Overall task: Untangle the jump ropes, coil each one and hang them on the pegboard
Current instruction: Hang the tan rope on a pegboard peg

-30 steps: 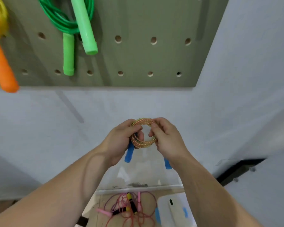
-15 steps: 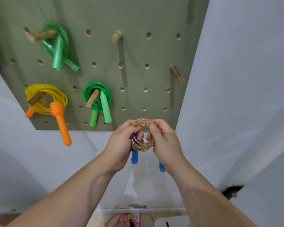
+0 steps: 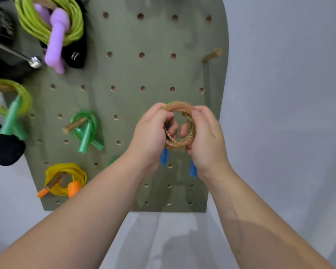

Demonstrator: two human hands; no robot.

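While held before pegboard (image 3: 144, 74), coiled rope (image 3: 175, 145) sits between left hand (image 3: 149, 133) and right hand (image 3: 206, 137), both gripping.

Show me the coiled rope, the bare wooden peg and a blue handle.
coiled rope (image 3: 176, 144): head view, lower arc.
bare wooden peg (image 3: 212, 55): head view, middle of shaft.
blue handle (image 3: 164, 157): head view, visible lower part.

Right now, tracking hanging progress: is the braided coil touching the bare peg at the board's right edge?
Apart. Head view: pegboard shows between braided coil and peg.
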